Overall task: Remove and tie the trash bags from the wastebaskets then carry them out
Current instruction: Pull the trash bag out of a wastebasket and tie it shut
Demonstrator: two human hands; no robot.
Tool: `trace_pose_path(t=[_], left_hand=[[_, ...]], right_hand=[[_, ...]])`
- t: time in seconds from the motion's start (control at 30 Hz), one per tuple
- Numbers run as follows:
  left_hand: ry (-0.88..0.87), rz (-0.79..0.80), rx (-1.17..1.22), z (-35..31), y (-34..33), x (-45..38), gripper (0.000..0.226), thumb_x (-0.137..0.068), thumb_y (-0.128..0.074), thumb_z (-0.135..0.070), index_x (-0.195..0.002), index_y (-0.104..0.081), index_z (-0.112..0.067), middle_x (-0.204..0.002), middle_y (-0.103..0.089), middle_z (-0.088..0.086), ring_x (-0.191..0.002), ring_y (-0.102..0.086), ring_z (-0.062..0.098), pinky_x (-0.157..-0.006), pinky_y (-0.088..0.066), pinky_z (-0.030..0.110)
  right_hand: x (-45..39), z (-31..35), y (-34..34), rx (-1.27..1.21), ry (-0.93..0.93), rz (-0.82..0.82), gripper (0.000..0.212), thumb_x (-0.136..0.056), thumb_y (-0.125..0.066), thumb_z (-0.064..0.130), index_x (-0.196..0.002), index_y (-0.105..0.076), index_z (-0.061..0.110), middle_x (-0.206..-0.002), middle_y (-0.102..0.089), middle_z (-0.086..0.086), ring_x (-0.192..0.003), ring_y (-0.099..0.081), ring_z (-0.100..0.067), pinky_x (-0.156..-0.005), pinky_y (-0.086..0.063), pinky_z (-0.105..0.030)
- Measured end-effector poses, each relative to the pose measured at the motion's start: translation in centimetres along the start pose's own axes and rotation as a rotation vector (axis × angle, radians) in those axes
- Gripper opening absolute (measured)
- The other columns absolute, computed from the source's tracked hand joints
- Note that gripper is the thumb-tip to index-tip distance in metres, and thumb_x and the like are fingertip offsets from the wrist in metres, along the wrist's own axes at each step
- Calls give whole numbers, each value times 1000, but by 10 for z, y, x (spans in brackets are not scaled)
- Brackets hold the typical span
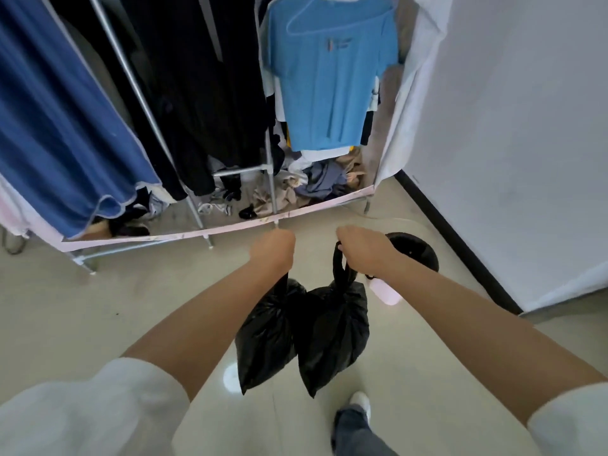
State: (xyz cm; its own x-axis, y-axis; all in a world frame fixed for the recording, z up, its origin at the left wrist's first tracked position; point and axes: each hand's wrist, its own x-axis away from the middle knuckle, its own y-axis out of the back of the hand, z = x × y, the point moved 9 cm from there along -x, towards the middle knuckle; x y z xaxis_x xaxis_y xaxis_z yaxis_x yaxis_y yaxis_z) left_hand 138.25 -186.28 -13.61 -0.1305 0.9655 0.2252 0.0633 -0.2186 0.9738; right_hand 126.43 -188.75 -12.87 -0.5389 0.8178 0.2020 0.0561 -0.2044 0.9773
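Two black trash bags hang side by side above the floor, both closed at the top. My left hand (273, 250) grips the neck of the left trash bag (266, 337). My right hand (363, 250) grips the looped handles of the right trash bag (332, 337). Both fists are curled with knuckles up, held out in front of me. Behind my right wrist stands a round black wastebasket (418, 250) near the wall; whether it holds a liner I cannot tell.
A metal clothes rack (154, 126) with hanging dark garments and a light blue T-shirt (329, 80) stands ahead, loose clothes piled at its base. A white wall (510, 143) with black skirting runs on the right. A pale bottle-like object (386, 292) lies by the wastebasket. My foot (360, 403) is on the tiled floor.
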Motion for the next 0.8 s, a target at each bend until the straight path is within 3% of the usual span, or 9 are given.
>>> trace_pose_path(t=[0.13, 0.4, 0.6, 0.8], left_hand=[[52, 74, 34, -16, -19, -90, 23, -94, -43, -4, -116, -50, -3, -118, -59, 14, -108, -58, 32, -78, -46, 36], [140, 226, 63, -20, -85, -267, 33, -89, -45, 1, -122, -46, -4, -124, -55, 13, -115, -53, 28, -88, -46, 33], [148, 401, 48, -22, -175, -382, 44, -88, -50, -4, -131, -38, -4, -133, -46, 14, -124, -44, 30, -96, -43, 37], [186, 469, 59, -26, -283, -466, 41, -86, -53, -2, -125, -41, -5, -129, -48, 12, -123, -43, 28, -95, -43, 34]], right_hand=[[-82, -47, -28, 3, 72, 76, 16, -95, -39, 8, -109, -45, 4, -115, -52, -17, -102, -55, -34, -66, -34, -35], [-236, -117, -99, 63, 99, 250, 36, -91, -39, 4, -127, -36, 5, -125, -46, -15, -111, -50, -32, -83, -46, -38], [-345, -184, -189, 56, 1, 377, 37, -93, -37, 6, -130, -34, 5, -132, -45, -14, -121, -45, -31, -96, -40, -37], [-413, -238, -298, 42, -39, 453, 34, -91, -35, 2, -125, -40, 1, -125, -49, -17, -117, -46, -33, -96, -36, -40]])
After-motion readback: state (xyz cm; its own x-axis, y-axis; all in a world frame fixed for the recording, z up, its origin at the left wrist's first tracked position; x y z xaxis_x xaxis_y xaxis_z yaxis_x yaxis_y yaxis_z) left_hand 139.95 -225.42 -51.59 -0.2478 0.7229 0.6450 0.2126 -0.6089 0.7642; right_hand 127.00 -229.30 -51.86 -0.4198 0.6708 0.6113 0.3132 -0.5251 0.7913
